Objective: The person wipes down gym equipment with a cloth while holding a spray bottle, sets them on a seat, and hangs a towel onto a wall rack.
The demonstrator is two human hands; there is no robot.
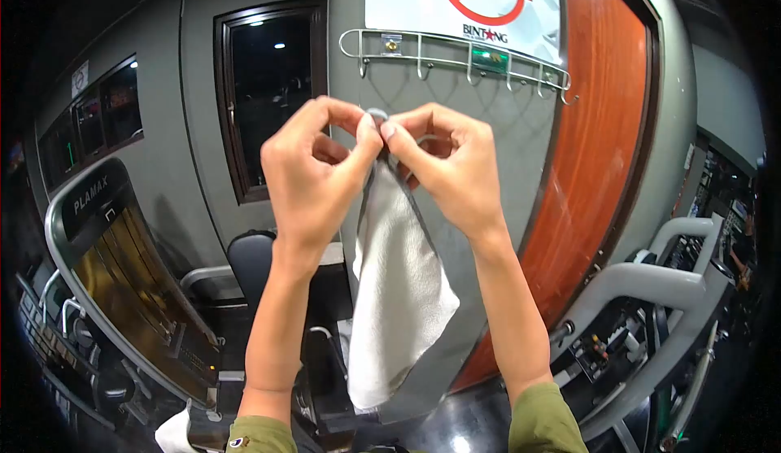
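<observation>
My left hand (309, 168) and my right hand (455, 168) are raised side by side in front of the wall. Thumbs and forefingers of both pinch the top corner of a white towel (399, 290). A small grey piece, perhaps a hanging loop or the towel's edging, shows between the fingertips. Below them the towel drops in a loose fold, with a darker trim along its upper edge. Just above and behind my hands, a wire hook rack (420, 56) is fixed to the grey wall; the towel appears apart from its hooks.
A no-smoking sign (390, 2) is above the rack, and a reddish wooden door (598, 128) is to the right. A gym machine (89, 201) stands left, another with thick grey bars (643, 286) right. Another white cloth (175, 433) lies at lower left.
</observation>
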